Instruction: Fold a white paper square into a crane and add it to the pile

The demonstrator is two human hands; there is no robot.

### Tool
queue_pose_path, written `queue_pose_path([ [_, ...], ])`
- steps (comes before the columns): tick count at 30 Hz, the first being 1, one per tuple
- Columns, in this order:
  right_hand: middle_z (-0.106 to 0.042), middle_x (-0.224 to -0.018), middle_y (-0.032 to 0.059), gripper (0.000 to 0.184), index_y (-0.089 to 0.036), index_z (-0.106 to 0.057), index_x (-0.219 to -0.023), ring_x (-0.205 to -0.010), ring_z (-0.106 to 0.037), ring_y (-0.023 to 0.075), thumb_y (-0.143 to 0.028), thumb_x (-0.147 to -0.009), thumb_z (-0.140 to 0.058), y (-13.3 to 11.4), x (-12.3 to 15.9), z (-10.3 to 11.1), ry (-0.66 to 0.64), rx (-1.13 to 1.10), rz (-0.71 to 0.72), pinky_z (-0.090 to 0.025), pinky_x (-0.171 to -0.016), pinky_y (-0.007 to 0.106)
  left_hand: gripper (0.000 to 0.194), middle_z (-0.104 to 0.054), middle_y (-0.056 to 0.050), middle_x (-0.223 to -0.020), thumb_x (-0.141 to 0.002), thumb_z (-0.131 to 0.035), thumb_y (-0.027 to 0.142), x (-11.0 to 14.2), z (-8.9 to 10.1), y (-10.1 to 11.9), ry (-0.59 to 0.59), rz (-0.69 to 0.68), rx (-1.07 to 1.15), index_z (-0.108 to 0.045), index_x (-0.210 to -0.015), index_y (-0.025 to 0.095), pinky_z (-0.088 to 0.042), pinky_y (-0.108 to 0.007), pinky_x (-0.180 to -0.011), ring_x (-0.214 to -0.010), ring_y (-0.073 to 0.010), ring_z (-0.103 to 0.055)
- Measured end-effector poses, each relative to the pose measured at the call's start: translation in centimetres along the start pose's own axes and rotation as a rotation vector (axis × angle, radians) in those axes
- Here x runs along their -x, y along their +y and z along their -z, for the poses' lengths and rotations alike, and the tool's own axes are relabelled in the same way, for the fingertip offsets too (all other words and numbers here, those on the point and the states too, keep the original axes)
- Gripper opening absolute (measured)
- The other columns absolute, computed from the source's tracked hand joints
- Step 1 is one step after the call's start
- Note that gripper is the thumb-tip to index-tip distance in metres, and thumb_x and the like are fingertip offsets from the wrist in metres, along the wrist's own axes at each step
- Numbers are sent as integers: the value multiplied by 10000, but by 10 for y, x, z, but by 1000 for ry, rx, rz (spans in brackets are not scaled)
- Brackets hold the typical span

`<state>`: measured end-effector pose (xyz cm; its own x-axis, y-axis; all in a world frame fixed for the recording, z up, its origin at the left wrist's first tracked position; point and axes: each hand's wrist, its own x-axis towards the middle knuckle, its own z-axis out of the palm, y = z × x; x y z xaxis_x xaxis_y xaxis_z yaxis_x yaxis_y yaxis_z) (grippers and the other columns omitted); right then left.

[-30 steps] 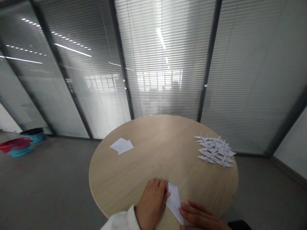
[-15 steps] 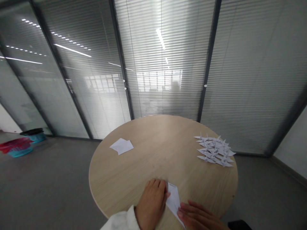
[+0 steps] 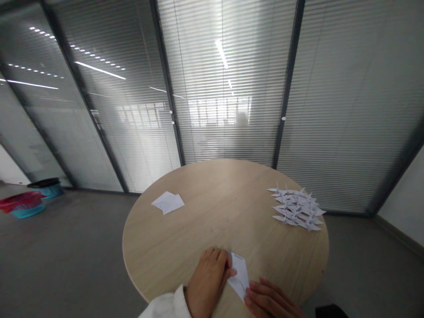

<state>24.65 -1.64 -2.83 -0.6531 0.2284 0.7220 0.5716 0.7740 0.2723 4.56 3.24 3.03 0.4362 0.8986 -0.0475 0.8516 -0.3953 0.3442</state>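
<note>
A folded white paper (image 3: 239, 276) lies on the near part of the round wooden table (image 3: 195, 234), its narrow end pointing toward me. My left hand (image 3: 208, 277) rests to its left, with the thumb pressed over the paper's left edge. My right hand (image 3: 268, 301) lies at the lower right, its fingertips on the paper's lower end. That end is partly hidden by those fingers. A pile of several white origami cranes (image 3: 296, 210) sits at the table's right side. Loose white paper sheets (image 3: 168, 202) lie at the far left.
A white sleeve (image 3: 165, 304) covers my left wrist. Beyond the table stand glass partitions with blinds (image 3: 228, 88). A red-and-teal basket (image 3: 26, 207) and a teal bin with a dark lid (image 3: 48, 187) stand on the grey floor at the left. A dark object (image 3: 331, 312) shows at the bottom right.
The paper's lower tip has drawn up and looks shorter. My left thumb has moved over the paper's edge, and my right fingers have shifted up along it.
</note>
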Motion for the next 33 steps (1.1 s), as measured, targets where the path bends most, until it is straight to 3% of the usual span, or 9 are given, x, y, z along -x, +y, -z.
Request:
queue_pose_path([
  [7,-700,-902,-5,273,-158,-630,-1034,-1000,-616,105,-172,-962,-368,-3,-2,0,22,-5,-11,-226,-1118,284,84,-597,-52,-975,-856,-550,232,0,-3,1,23,13,-15,-579,-881,158,-352,-324,-861,-928,-209,-501],
  [19,-691,-896,-5,230,-173,-616,-1051,-998,-608,100,-176,-947,-411,-4,4,-6,47,7,-8,-342,-1068,261,113,-601,-78,-990,-874,-518,220,2,-3,4,32,15,-53,-588,-906,137,-377,-367,-871,-933,-227,-515],
  [33,-704,-863,-16,226,-169,-645,-964,-939,-632,93,-174,-946,-420,-5,-6,0,84,-17,-37,-326,-1069,254,72,-610,-74,-960,-860,-530,165,2,-10,6,118,-14,-150,-591,-889,139,-405,-406,-849,-904,-232,-535],
])
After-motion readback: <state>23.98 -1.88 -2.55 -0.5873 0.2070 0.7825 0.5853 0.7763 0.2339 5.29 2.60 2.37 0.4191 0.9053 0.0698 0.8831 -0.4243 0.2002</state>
